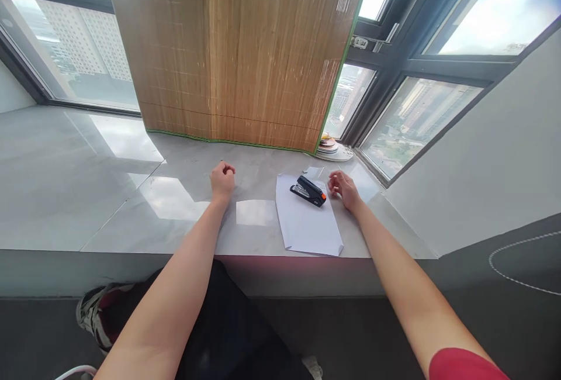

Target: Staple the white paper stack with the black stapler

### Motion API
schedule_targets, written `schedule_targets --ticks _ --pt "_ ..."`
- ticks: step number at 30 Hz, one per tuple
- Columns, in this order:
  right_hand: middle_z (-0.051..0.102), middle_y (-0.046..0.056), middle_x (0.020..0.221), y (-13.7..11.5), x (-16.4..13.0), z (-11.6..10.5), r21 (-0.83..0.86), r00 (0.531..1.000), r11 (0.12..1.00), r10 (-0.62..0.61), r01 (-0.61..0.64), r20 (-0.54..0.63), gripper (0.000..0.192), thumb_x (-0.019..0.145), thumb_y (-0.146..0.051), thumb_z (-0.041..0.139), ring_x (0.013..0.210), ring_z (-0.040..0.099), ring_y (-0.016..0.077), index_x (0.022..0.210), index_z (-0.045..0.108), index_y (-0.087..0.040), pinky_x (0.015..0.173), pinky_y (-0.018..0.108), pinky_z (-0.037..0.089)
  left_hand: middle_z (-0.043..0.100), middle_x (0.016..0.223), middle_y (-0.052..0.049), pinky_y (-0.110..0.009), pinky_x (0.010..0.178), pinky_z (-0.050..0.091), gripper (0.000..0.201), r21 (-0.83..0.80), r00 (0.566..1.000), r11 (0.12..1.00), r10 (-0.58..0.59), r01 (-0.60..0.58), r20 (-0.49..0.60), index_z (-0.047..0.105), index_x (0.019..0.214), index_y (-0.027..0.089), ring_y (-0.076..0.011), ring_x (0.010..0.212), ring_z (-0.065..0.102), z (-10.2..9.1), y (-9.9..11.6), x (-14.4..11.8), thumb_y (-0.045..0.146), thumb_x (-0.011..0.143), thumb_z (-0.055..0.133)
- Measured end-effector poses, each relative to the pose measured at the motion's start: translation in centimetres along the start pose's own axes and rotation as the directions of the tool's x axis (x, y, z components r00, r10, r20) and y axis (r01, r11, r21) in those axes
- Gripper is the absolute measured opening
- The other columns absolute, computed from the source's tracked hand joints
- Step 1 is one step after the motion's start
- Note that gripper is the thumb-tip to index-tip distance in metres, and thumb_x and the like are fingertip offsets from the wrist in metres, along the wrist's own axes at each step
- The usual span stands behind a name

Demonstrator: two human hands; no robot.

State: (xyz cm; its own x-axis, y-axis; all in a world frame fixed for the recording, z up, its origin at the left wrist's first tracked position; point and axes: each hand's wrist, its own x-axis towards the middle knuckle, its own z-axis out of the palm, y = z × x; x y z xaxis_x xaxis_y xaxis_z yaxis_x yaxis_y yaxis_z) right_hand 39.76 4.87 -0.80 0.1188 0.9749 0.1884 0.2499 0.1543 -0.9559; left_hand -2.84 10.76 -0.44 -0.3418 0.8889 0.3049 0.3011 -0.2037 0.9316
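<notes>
Here the black stapler [308, 191] lies on the top end of a white paper stack [308, 222] on the grey sill [131, 204]; the right hand [344, 188] rests just beside it, fingers loosely curled and empty, while the left hand [222, 180], curled into a loose fist, rests well apart

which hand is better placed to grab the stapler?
Right, probably. The right hand rests just beside the stapler, which lies on the paper stack. The left hand is loosely curled on bare sill, farther off, across the paper.
</notes>
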Motion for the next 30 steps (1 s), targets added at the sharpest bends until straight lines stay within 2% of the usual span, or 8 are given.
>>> schedule_targets --ticks 2,4,9,13,22,26,28,30 --pt "0.048 -0.003 0.065 1.0 0.8 -0.9 0.098 0.965 0.995 0.060 -0.036 -0.256 0.046 0.081 -0.067 0.070 0.055 0.038 0.0127 0.080 0.049 -0.025 0.050 0.027 0.031 0.063 0.069 -0.001 -0.031 0.065 0.038 0.018 0.011 1.000 1.000 0.010 -0.010 0.003 0.060 0.069 0.023 -0.0184 0.063 0.052 0.0 0.0 0.0 0.009 0.073 0.050" --pt "0.046 -0.004 0.064 1.8 1.3 -1.4 0.122 0.934 0.991 0.090 -0.050 -0.347 0.044 0.077 -0.062 0.070 0.054 0.035 0.0114 0.076 0.045 -0.025 0.049 0.026 0.030 0.063 0.069 -0.001 -0.031 0.066 0.039 0.019 0.015 0.999 0.999 0.034 -0.034 0.006 0.061 0.069 0.023 -0.0185 0.065 0.053 0.0 0.1 0.0 0.009 0.074 0.049" --pt "0.054 -0.001 0.066 2.1 0.6 -0.8 -0.178 0.988 0.984 -0.016 -0.013 -0.156 0.031 0.081 -0.051 0.067 0.060 0.044 0.0143 0.074 0.058 -0.022 0.057 0.030 0.036 0.064 0.070 -0.001 -0.031 0.068 0.040 0.019 0.007 0.999 0.999 0.048 -0.048 -0.001 0.061 0.069 0.024 -0.0189 0.067 0.055 0.0 0.0 0.2 0.009 0.075 0.050" --pt "0.057 0.000 0.064 1.6 0.0 0.0 -0.525 0.992 0.841 -0.118 0.128 0.053 0.031 0.086 -0.050 0.060 0.066 0.047 0.0175 0.073 0.062 -0.022 0.066 0.033 0.037 0.064 0.069 -0.001 -0.032 0.068 0.039 0.019 0.008 0.999 0.999 0.049 -0.049 -0.002 0.062 0.069 0.023 -0.0191 0.066 0.055 0.1 0.1 0.1 0.009 0.074 0.051" --pt "0.064 0.002 0.071 1.9 0.1 -0.3 -0.602 0.991 0.787 -0.112 0.136 0.078 0.035 0.088 -0.051 0.053 0.070 0.052 0.0183 0.076 0.066 -0.020 0.071 0.033 0.039 0.055 0.062 0.001 -0.030 0.062 0.032 0.019 -0.012 0.998 0.998 0.057 -0.057 0.024 0.058 0.066 0.022 -0.0166 0.058 0.045 -0.3 0.6 0.0 0.007 0.074 0.048" --pt "0.064 0.002 0.069 2.0 0.2 -0.2 -0.625 0.990 0.768 -0.119 0.140 0.075 0.034 0.089 -0.049 0.053 0.069 0.051 0.0177 0.076 0.065 -0.020 0.070 0.033 0.038 0.040 0.053 0.002 -0.030 0.061 0.028 0.024 -0.028 0.985 0.986 0.164 -0.165 -0.048 0.046 0.057 0.022 -0.0163 0.056 0.038 0.4 3.8 -2.1 0.004 0.072 0.042" --pt "0.063 0.001 0.068 2.2 0.3 -0.2 -0.635 0.989 0.759 -0.123 0.144 0.078 0.034 0.089 -0.049 0.052 0.068 0.051 0.0176 0.077 0.065 -0.021 0.070 0.032 0.038 0.044 0.054 0.001 -0.029 0.061 0.030 0.024 -0.080 0.938 0.945 0.324 -0.316 0.124 0.046 0.058 0.021 -0.0160 0.057 0.042 1.5 6.5 -4.6 0.003 0.072 0.041" --pt "0.062 0.001 0.067 2.3 0.4 -0.2 -0.645 0.988 0.749 -0.124 0.151 0.087 0.034 0.090 -0.049 0.052 0.068 0.052 0.0176 0.077 0.065 -0.021 0.069 0.032 0.038 0.051 0.057 0.001 -0.029 0.062 0.032 0.023 -0.188 0.721 0.858 0.506 -0.478 0.474 0.049 0.059 0.020 -0.0151 0.059 0.047 2.8 9.3 -8.1 0.002 0.072 0.043"
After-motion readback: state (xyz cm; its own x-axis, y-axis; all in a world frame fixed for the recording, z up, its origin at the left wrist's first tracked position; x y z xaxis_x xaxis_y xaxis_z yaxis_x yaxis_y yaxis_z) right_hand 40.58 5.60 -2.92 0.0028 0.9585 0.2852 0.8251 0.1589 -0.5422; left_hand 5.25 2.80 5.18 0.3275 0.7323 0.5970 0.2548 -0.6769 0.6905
